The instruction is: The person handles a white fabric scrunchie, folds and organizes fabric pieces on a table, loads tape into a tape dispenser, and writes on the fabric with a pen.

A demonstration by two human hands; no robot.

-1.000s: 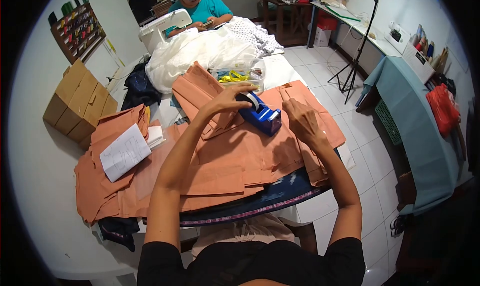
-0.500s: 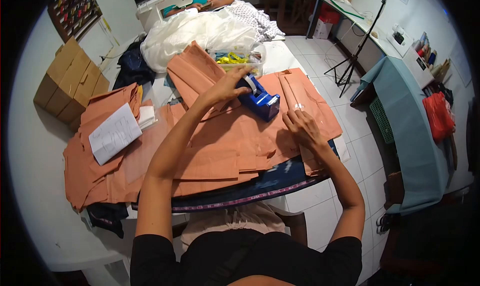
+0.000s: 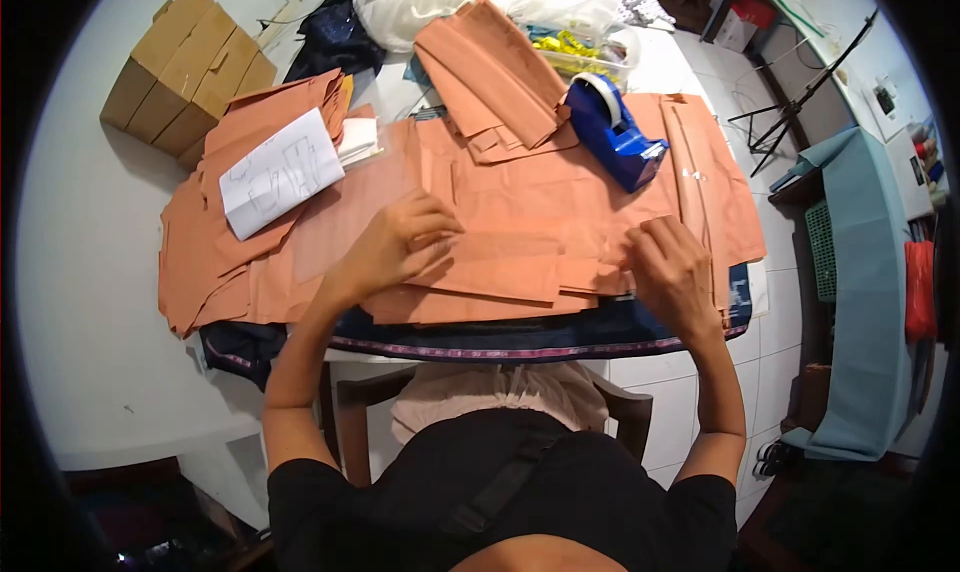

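Orange-brown paper pattern pieces (image 3: 520,197) lie flat and overlapping on dark blue fabric (image 3: 460,337). Over their left-middle part hovers my left hand (image 3: 400,242), thumb and fingers apart, nothing visible in it. My right hand (image 3: 675,272) is at the right end of the pieces, fingertips pinched together; whatever they may hold is too small to make out. A blue tape dispenser (image 3: 620,142) stands beyond my right hand, touched by neither hand. To its left rests a folded stack of the same paper (image 3: 490,77).
A white sheet with drawn shapes (image 3: 282,172) lies on paper pieces at left, near a cardboard box (image 3: 185,72). White fabric (image 3: 430,12) and a clear plastic bin (image 3: 610,62) occupy the far side. A tripod (image 3: 790,112) stands on the floor at right.
My left hand has let go of the tape dispenser and come back left over the paper. My right hand has moved nearer to me. The view has tilted downward.
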